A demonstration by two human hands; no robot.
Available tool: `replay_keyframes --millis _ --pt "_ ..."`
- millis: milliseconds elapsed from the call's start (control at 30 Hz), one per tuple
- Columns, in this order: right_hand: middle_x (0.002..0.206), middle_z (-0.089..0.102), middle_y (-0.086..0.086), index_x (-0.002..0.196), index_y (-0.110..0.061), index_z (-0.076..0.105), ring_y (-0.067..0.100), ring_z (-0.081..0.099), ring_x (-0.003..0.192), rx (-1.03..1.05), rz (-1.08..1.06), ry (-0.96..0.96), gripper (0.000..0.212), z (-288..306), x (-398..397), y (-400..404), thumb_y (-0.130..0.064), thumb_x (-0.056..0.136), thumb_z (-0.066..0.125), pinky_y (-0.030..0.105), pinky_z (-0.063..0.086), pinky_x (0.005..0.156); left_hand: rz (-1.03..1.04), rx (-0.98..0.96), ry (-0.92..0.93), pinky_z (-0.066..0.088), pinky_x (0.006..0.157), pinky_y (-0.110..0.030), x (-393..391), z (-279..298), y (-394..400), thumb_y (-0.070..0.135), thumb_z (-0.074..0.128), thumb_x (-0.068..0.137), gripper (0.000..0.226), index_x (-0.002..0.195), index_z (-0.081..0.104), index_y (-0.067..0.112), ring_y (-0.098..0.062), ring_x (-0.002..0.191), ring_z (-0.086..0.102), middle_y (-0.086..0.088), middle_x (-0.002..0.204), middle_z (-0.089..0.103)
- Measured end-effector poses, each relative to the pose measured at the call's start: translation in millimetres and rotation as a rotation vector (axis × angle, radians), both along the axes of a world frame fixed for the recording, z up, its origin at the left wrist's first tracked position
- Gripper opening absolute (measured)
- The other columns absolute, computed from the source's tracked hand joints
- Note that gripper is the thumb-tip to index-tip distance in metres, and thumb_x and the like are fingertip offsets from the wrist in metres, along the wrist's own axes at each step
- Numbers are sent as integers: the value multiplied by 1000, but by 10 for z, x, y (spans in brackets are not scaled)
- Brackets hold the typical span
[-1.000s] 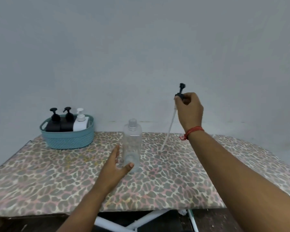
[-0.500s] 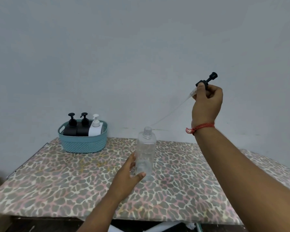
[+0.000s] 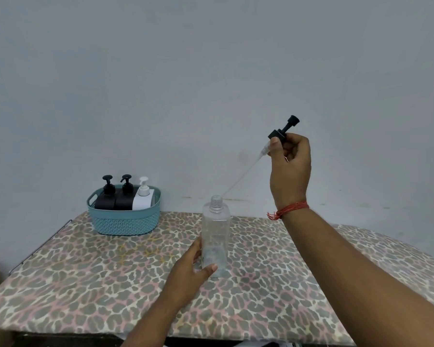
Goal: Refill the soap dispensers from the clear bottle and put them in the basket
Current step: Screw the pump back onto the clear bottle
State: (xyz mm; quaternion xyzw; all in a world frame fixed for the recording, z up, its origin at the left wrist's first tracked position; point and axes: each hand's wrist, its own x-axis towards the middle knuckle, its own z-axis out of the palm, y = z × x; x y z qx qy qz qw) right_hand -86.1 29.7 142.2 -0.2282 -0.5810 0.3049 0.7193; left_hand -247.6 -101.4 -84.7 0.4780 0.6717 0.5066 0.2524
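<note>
The left hand curls round the base of the upright clear bottle. Up and to its right, the right hand pinches the black pump head, whose tube slants down toward the bottle's open neck; the tube tip is hard to make out.
</note>
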Motion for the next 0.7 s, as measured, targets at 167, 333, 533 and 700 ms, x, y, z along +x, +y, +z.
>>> replay_keyframes --millis 167,333,533,700 --pt "103 71 -12 109 -19 59 0 68 95 71 83 -79 17 70 -27 -28 -24 94 66 13 51 80 -3 -7 -14 38 85 1 -8 -25 16 31 80 89 87 144 19 57 34 107 42 43 128 44" --pt "100 71 -12 102 -24 62 6 68 94 48 202 -399 17 -123 -126 -79 -23 89 73 26 56 85 7 -14 -12 38 85 2 -15 -29 24 32 81 88 87 142 18 58 34 105 42 47 124 41" --pt "103 69 -13 102 -26 61 4 65 97 -73 268 -561 19 -550 -166 -164 -25 88 73 35 54 92 10 2 -15 41 103 -23 11 33 23 39 81 86 86 144 20 58 3 125 46 32 139 41" --pt "103 68 -17 101 -31 59 0 64 98 -102 323 -599 20 -785 -201 -220 -24 87 71 29 54 93 5 75 -45 30 122 -41 1 180 93 64 81 74 111 162 17 40 -7 149 28 23 161 25"
